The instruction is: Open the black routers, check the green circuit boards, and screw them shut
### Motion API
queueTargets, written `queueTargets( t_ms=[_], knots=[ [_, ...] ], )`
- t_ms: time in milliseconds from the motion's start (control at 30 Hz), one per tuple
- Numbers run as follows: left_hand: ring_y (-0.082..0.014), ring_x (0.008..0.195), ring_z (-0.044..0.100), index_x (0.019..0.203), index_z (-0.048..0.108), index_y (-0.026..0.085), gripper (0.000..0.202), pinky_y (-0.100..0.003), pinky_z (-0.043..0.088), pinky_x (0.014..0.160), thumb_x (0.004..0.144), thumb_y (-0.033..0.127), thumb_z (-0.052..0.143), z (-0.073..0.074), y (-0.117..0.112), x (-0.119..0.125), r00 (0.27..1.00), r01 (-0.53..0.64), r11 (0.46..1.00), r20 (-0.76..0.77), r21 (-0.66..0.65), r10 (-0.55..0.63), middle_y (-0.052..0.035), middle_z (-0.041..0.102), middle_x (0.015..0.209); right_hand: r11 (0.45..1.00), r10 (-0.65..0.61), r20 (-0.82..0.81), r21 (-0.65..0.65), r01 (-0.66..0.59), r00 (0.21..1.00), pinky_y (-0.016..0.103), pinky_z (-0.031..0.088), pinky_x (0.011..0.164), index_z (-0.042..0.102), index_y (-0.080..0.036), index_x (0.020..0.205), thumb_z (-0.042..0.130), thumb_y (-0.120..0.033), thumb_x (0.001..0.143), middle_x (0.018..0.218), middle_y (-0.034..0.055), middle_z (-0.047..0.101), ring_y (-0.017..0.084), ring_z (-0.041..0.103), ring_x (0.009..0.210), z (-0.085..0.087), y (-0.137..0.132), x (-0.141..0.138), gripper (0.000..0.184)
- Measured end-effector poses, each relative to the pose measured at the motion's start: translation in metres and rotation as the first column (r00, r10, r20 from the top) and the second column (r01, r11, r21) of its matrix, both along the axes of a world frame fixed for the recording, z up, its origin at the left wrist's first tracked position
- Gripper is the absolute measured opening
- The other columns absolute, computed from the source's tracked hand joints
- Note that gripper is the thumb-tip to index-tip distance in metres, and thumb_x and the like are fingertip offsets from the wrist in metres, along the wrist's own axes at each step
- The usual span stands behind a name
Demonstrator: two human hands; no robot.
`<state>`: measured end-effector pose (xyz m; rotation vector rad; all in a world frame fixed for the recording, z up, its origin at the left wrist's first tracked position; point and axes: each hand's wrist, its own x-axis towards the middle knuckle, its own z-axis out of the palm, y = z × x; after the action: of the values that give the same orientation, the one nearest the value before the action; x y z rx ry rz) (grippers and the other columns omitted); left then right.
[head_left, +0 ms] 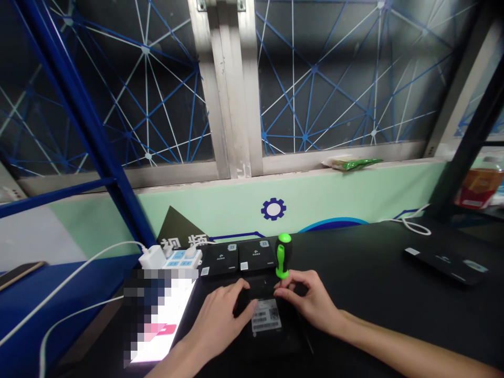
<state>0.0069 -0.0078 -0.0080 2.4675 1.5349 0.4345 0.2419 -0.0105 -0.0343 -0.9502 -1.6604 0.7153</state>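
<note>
A flat black electronic box (275,341) lies on the table in front of me, its white printed label (266,316) facing up. My left hand (223,314) rests across the box's left side with thumb and fingers apart, the thumb at the label's edge. Over the far part of the box stands a screwdriver (283,254), nearly upright, with a green and black handle. My right hand (311,300) is closed, its thumb and fingertips pinching low around the screwdriver's shaft. The fingers hide the screwdriver's tip.
Two similar black boxes (221,259) sit side by side behind, and another box (444,265) lies far right. At left are a lit screen (173,320), partly pixelated, and a white power strip (183,258) with cables. A green packet (354,164) is on the window ledge.
</note>
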Motion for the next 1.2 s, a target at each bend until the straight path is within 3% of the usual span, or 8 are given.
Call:
queueTargets(
  t_ms=[267,433,533,633,800,933,1200],
  knots=[
    [-0.0270,0.081,0.066,0.114,0.063,0.025,0.033,-0.038,0.048,0.076,0.096,0.049,0.050,0.002,-0.001,0.001,1.000,0.005,1.000,0.006,0.010,-0.005,-0.0025,0.066,0.081,0.986,0.125,0.076,0.099,-0.132,0.989,0.032,0.051,0.075,0.076,-0.020,0.090,0.058,-0.035,0.098,0.082,0.0068,0.075,0.021,0.068,0.078,0.005,-0.004,0.002,0.025],
    [-0.0267,0.082,0.065,0.114,0.062,0.026,0.031,-0.039,0.048,0.077,0.096,0.048,0.049,0.001,-0.001,0.001,1.000,0.013,1.000,-0.003,0.012,-0.013,-0.0023,0.066,0.080,0.980,0.140,0.160,0.118,-0.160,0.977,0.029,0.049,0.071,0.072,-0.020,0.093,0.049,-0.036,0.102,0.084,0.0062,0.071,0.019,0.063,0.076,0.007,-0.006,0.003,0.030],
    [-0.0277,0.084,0.065,0.114,0.062,0.027,0.030,-0.039,0.047,0.077,0.096,0.048,0.050,-0.001,0.000,0.000,1.000,0.013,1.000,-0.011,0.009,-0.013,-0.0028,0.066,0.082,0.984,0.094,0.188,0.129,-0.120,0.978,0.026,0.042,0.059,0.072,-0.019,0.089,0.056,-0.041,0.098,0.074,0.0027,0.063,0.015,0.053,0.063,0.006,-0.004,0.002,0.029],
    [-0.0286,0.085,0.065,0.114,0.061,0.026,0.032,-0.038,0.047,0.076,0.097,0.050,0.049,-0.001,0.001,0.000,1.000,0.011,1.000,-0.014,0.005,-0.011,-0.0033,0.066,0.083,0.994,0.056,0.110,0.087,-0.066,0.992,0.024,0.039,0.053,0.072,-0.018,0.082,0.068,-0.046,0.089,0.063,-0.0014,0.057,0.012,0.047,0.054,0.002,0.000,0.001,0.029],
    [-0.0280,0.084,0.065,0.115,0.062,0.028,0.032,-0.038,0.047,0.076,0.097,0.050,0.049,-0.001,0.001,-0.001,1.000,0.016,1.000,-0.003,-0.003,-0.016,-0.0026,0.066,0.082,0.997,0.063,-0.091,-0.045,-0.068,0.994,0.024,0.048,0.055,0.064,-0.017,0.073,0.080,-0.048,0.077,0.066,0.0004,0.067,0.014,0.059,0.057,-0.003,0.003,-0.002,0.035],
    [-0.0287,0.085,0.065,0.116,0.061,0.027,0.032,-0.039,0.047,0.077,0.097,0.050,0.049,-0.002,0.001,-0.001,1.000,0.016,1.000,-0.003,-0.002,-0.016,-0.0035,0.066,0.084,0.997,0.073,-0.091,-0.032,-0.076,0.993,0.025,0.050,0.060,0.065,-0.018,0.073,0.073,-0.043,0.085,0.071,0.0028,0.071,0.015,0.063,0.061,-0.001,0.000,-0.001,0.030],
    [-0.0283,0.084,0.064,0.116,0.061,0.027,0.031,-0.039,0.046,0.077,0.097,0.049,0.048,-0.002,0.002,-0.001,1.000,0.018,1.000,-0.015,-0.002,-0.018,-0.0029,0.065,0.082,0.981,0.132,0.121,0.124,-0.147,0.984,0.026,0.047,0.067,0.072,-0.018,0.093,0.055,-0.032,0.100,0.083,0.0047,0.071,0.015,0.061,0.070,0.007,-0.010,0.004,0.024]
  ],
)
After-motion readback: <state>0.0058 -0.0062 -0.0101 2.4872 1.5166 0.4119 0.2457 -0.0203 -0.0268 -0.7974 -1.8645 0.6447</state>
